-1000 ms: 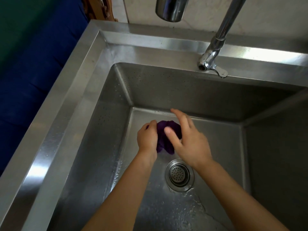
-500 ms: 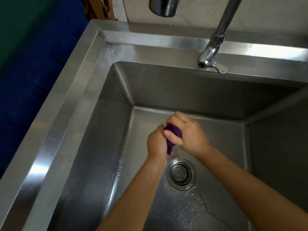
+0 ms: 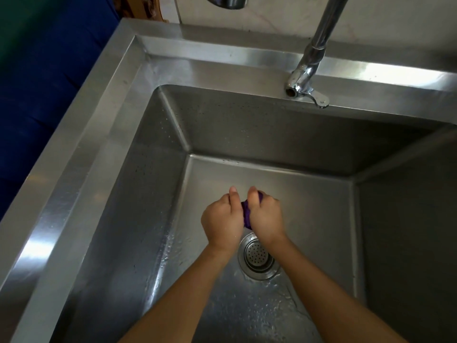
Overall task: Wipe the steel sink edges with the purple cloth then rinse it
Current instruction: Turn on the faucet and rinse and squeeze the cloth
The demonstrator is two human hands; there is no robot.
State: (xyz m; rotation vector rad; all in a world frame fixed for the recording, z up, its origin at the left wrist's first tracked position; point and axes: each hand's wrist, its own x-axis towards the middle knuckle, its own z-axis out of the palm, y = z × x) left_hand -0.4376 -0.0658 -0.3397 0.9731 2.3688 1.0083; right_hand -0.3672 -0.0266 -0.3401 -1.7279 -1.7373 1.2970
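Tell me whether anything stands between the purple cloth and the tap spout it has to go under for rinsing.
Nothing visible does. The purple cloth is bunched between the left hand and the right hand, low in the basin near the drain. The space from there up to the tap spout is open, and no water is running.

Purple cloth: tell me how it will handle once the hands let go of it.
The purple cloth is bunched small between the left hand and right hand, so it is probably soft and floppy and would sag open. Droplets on the sink near the drain suggest it is wet, so likely heavier and clingy.
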